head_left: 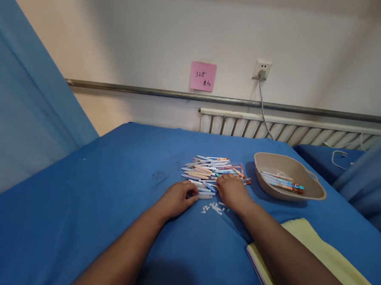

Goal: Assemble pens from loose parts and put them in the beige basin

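Observation:
A pile of slim pens (200, 172) in white, pale blue, peach and purple lies on the blue cloth, mostly sideways. At the left ends of the nearest pens is my left hand (178, 197), fingers curved and thumb close to the fingertips, against a pale pen (205, 197). My right hand (233, 192) rests at the pile's right side, palm down with fingers curled in. Its fingertips are partly hidden, and what they grip I cannot make out. Small white pieces (215, 208) lie scattered between my wrists, with a few teal ones beside them.
A beige basin (289, 163) holding several pens stands right of the pile. Yellow cloth (317, 238) lies under my right forearm. Behind the blue-covered surface (95, 215) are a radiator (234, 125), a metal rail (162, 92), a pink note (202, 76) and a socket with a plugged-in cable (261, 69).

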Demonstrator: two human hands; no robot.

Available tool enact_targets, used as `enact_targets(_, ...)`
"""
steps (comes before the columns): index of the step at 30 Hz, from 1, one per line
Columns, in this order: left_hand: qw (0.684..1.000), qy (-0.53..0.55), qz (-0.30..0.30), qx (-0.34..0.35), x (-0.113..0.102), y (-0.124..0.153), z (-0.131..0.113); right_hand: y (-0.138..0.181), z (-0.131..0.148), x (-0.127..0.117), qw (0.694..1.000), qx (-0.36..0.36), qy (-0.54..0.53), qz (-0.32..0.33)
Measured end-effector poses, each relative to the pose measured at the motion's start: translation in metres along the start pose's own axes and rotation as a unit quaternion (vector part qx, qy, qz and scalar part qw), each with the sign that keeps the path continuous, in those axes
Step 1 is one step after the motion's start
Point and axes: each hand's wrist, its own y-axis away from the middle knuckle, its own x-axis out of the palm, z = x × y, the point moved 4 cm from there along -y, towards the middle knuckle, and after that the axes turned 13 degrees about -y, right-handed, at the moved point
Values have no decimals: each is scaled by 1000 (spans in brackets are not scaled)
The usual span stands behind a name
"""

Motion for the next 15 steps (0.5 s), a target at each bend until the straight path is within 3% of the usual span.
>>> enact_targets(10, 996, -85, 11, 13, 3, 1, -7, -7, 5, 0, 999, -24, 11, 26)
enact_targets(15, 995, -100, 2, 12, 5, 2, -6, -7, 2, 2, 998, -37, -39, 31)
